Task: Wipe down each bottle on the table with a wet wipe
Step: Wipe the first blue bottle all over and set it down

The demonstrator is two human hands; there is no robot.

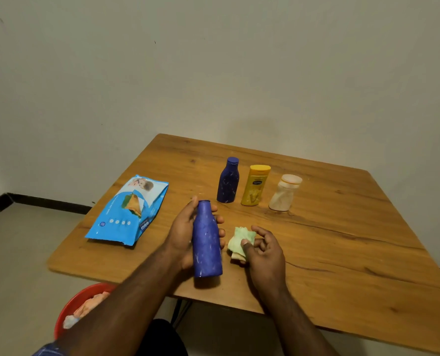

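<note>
Four bottles are in view; one, a tall blue plastic bottle without a cap (207,240), is held tilted above the near part of the wooden table (342,240), the left hand (185,235) curled round its body. Just beside it, the right hand (264,249) pinches a crumpled pale green wet wipe (239,238) under the thumb. Farther back stand a dark blue capped bottle (228,181), a yellow lotion bottle (255,185) and a crushed whitish bottle (284,193) in a row. A blue wipes packet (129,210) lies left; a red bucket (82,304) sits below.
</note>
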